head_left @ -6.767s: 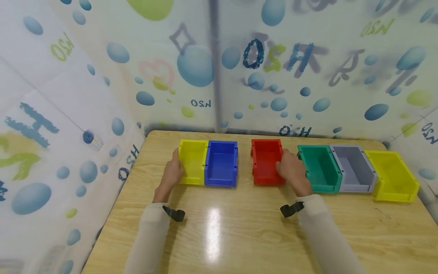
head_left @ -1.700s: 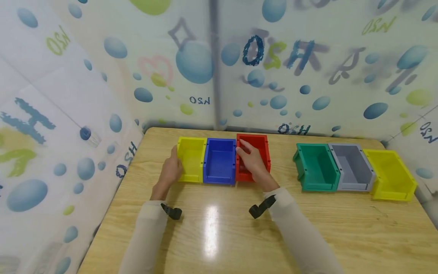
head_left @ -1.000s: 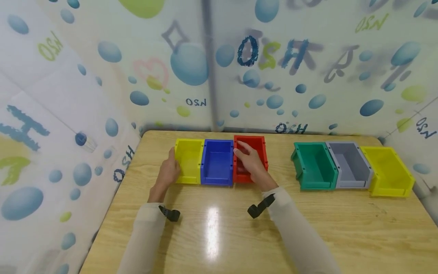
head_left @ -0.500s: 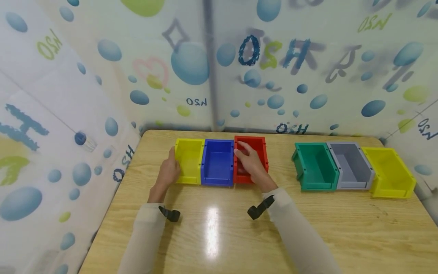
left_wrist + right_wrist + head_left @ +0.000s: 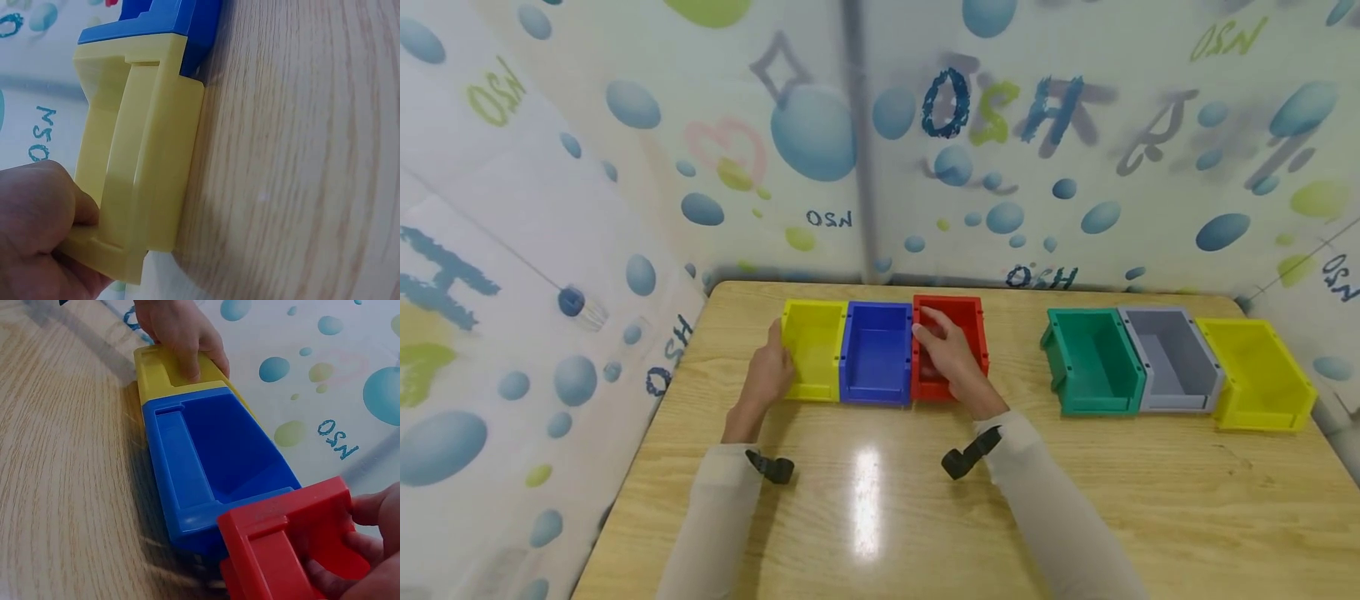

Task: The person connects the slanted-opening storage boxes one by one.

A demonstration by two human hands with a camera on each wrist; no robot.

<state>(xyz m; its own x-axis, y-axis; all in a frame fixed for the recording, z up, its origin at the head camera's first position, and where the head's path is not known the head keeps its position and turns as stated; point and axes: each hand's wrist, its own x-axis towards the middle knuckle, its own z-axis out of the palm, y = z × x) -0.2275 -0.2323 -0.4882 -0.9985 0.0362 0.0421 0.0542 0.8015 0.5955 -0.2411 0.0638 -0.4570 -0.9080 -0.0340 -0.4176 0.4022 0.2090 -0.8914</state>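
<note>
My left hand (image 5: 767, 371) grips the outer left wall of a yellow storage bin (image 5: 812, 354). In the left wrist view, the thumb is inside this bin and fingers pass beneath its side. A blue storage bin (image 5: 877, 354) stands directly against the yellow one. My right hand (image 5: 951, 354) reaches into a red storage bin (image 5: 951, 307) and holds its left wall, beside the blue bin. In the right wrist view, the red bin's edge (image 5: 284, 503) overlaps the near end of the blue bin (image 5: 181, 456), and its rim stands a little higher.
To the right is a separate row: a green bin (image 5: 1093, 362), a grey bin (image 5: 1172, 358) and a second yellow bin (image 5: 1258, 375). A gap of wooden table (image 5: 1018, 350) separates the two groups. A patterned wall covering (image 5: 1037, 200) rises behind the table.
Since the oldest frame, the red bin has moved left to the blue bin, and my right hand has shifted from its right wall to its left. The last second shows little hand movement.
</note>
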